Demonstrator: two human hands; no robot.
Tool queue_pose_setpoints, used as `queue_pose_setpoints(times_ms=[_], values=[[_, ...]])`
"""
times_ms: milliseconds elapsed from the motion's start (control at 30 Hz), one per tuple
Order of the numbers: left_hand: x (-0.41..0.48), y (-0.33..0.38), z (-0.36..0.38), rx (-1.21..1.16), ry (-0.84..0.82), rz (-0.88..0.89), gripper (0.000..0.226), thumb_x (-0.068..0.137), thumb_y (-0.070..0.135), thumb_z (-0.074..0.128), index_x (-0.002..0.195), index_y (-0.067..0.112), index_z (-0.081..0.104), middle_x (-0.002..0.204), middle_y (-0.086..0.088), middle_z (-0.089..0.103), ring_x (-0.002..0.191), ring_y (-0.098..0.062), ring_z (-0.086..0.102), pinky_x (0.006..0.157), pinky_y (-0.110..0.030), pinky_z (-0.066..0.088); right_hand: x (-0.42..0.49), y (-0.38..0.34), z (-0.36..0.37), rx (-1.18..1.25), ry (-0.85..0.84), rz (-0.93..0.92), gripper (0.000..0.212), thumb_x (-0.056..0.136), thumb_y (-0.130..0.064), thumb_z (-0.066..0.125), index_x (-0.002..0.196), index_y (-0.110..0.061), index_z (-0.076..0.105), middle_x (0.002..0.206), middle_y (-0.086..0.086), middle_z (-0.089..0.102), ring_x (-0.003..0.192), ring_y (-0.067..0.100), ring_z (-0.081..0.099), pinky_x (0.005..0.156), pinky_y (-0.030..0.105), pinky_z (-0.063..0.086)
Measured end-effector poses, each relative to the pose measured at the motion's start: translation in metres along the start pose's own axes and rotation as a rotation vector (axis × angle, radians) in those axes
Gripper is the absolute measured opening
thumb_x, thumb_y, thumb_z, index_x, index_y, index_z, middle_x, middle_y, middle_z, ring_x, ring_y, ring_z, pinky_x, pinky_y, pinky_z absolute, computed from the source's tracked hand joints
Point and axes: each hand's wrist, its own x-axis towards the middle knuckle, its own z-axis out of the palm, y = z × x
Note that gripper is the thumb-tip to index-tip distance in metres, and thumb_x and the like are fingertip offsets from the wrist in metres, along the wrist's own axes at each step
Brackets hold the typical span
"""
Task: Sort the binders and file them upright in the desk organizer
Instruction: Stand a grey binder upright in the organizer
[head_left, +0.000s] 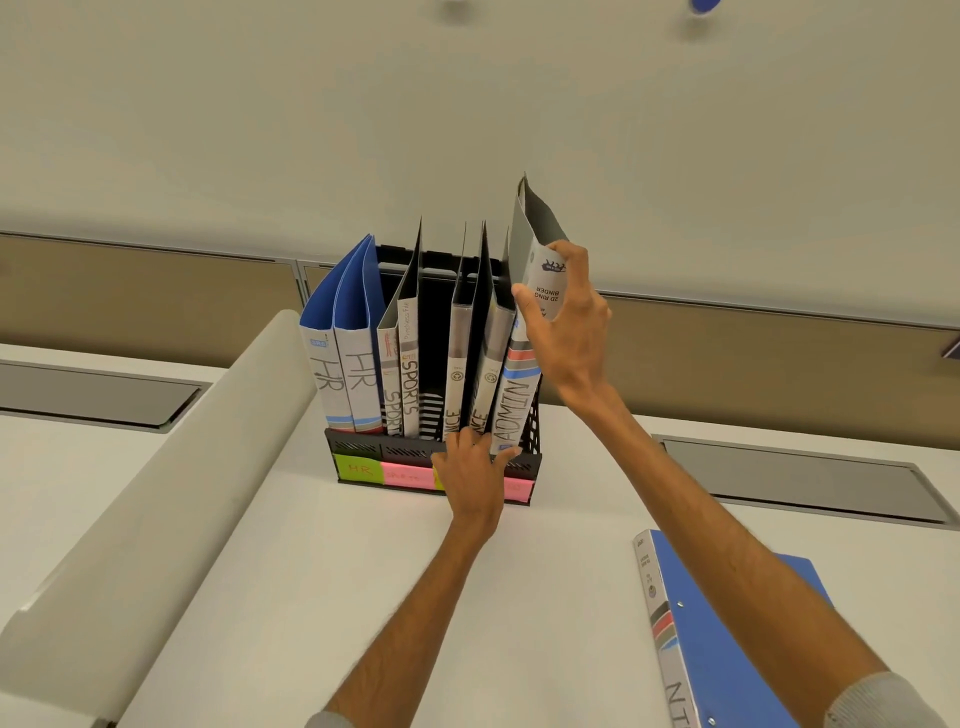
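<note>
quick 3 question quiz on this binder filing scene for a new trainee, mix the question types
1. True or false: the blue binder lies flat on the desk, outside the organizer.
2. Which hand grips the top of the ADMIN binder? A left, B right.
3. Fill in: the two leftmost binders in the organizer read ___.

Key: 1 true. 2 B, the right hand. 3 HR.
</note>
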Motion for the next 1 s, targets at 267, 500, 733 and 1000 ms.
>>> queue_pose_setpoints(times_ms=[267, 500, 733, 1000], values=[[0.008, -0.008, -0.005, 0.001, -0.110, 0.083, 0.030, 0.096, 0.037, 0.055, 0.117, 0.021, 0.067, 0.109, -0.004, 0.053, 0.101, -0.023, 0.049, 0.071, -0.037, 0.051, -0.005, 0.001, -0.003, 0.020, -0.002, 0.008, 0.047, 0.090, -0.036, 0.068, 0.120, -0.030, 0.033, 0.096, -0.008, 0.056, 0.071, 0.008, 0.059, 0.063, 0.006, 0.049], [0.006, -0.012, -0.007, -0.150, -0.165, 0.101, 0.037, 0.098, 0.041, 0.050, 0.121, 0.016, 0.066, 0.115, -0.006, 0.047, 0.108, -0.021, 0.042, 0.078, -0.039, 0.053, -0.009, 0.009, -0.016, 0.019, 0.007, 0.091, 0.047, 0.090, -0.038, 0.067, 0.120, -0.029, 0.031, 0.098, 0.006, 0.064, 0.071, 0.012, 0.062, 0.060, 0.008, 0.051], [0.005, -0.015, -0.003, -0.043, -0.180, 0.129, 0.042, 0.099, 0.045, 0.047, 0.116, 0.010, 0.062, 0.112, -0.005, 0.043, 0.106, -0.020, 0.041, 0.076, -0.032, 0.049, -0.063, 0.027, -0.006, -0.007, -0.047, 0.314, 0.041, 0.087, -0.026, 0.072, 0.115, -0.016, 0.043, 0.096, 0.005, 0.063, 0.078, 0.018, 0.065, 0.065, 0.032, 0.059], [0.001, 0.004, 0.007, -0.124, -0.053, -0.049, 0.076, 0.069, 0.077, 0.062, 0.115, 0.017, 0.058, 0.112, -0.003, 0.043, 0.112, -0.019, 0.040, 0.070, -0.032, 0.052, -0.056, 0.029, 0.004, -0.007, -0.111, 0.312, 0.039, 0.089, -0.033, 0.069, 0.113, -0.015, 0.044, 0.098, 0.000, 0.061, 0.082, 0.016, 0.066, 0.065, 0.025, 0.060]])
